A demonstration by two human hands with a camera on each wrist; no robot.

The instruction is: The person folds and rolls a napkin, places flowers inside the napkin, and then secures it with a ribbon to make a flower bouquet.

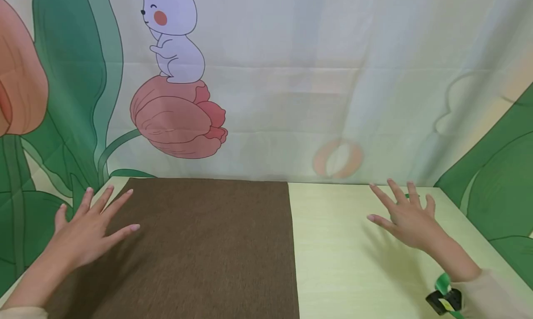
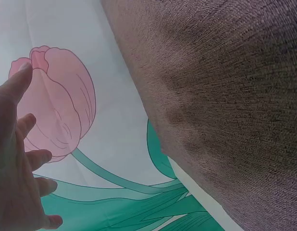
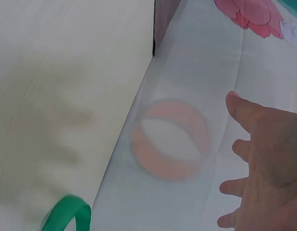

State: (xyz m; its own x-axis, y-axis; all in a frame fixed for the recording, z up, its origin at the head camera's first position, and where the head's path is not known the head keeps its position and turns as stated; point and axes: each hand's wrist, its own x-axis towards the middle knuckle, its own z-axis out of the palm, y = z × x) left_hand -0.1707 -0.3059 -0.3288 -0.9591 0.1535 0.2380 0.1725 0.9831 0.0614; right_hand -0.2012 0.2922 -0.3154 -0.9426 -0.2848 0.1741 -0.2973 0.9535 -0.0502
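Observation:
My left hand [image 1: 83, 233] is spread above the left part of a brown cloth [image 1: 208, 245], fingers apart and holding nothing. In the left wrist view the same hand [image 2: 18, 159] shows along the left side, apart from the cloth. My right hand [image 1: 410, 219] hovers over the pale table [image 1: 333, 254], its fingers spread and nothing in them. Behind its fingers, near the table's far edge, is a green band [image 1: 413, 196], mostly hidden. The right wrist view shows this band [image 3: 67, 209] as a standing loop, cut off by the frame, away from the right hand [image 3: 268, 163].
A printed curtain [image 1: 266, 101] with a rabbit and tulips hangs right behind the table's far edge. A small black device [image 1: 443, 302] with a green strap sits at the right wrist. The cloth covers the table's left part.

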